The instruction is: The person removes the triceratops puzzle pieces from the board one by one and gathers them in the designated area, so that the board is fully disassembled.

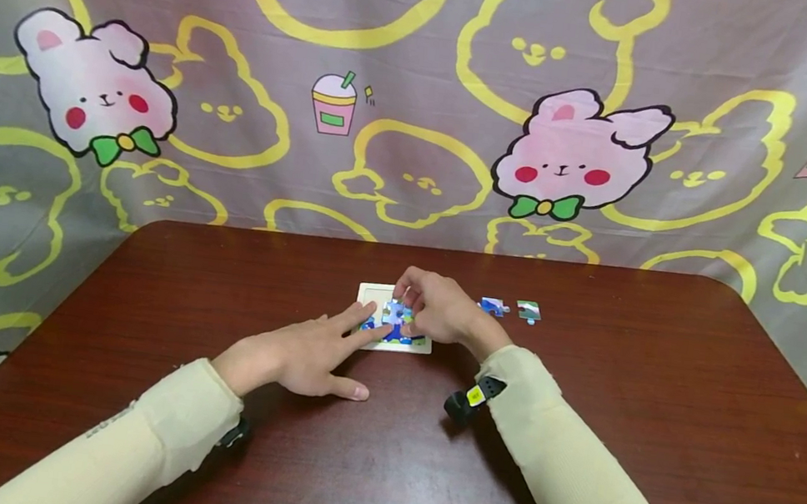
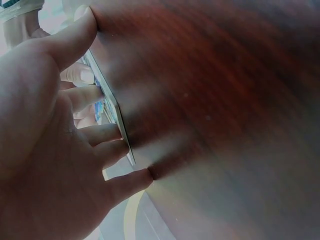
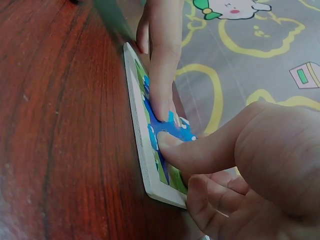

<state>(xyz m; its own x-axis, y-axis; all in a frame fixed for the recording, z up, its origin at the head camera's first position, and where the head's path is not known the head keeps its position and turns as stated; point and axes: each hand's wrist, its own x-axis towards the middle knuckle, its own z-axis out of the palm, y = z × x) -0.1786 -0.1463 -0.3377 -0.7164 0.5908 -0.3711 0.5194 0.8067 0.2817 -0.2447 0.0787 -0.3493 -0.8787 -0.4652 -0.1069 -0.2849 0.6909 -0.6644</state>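
Note:
A small jigsaw puzzle with a white frame [image 1: 392, 347] lies on the table, partly filled with blue and green pieces. My left hand [image 1: 308, 354] spreads over its left side; straight fingers rest on the puzzle and its edge, while the thumb stays off to the near side. From the right, my right hand [image 1: 442, 307] reaches over the puzzle. Its thumb and curled fingers are about a puzzle piece [image 1: 396, 312] near the middle. In the right wrist view, the right thumb [image 3: 172, 145] touches the blue picture beside a left fingertip; part of that piece is hidden.
Two loose puzzle pieces, one blue [image 1: 493, 307] and one green and white [image 1: 528, 310], lie right of the frame behind my right wrist. The brown table [image 1: 653, 434] ends at a patterned curtain [image 1: 425, 78].

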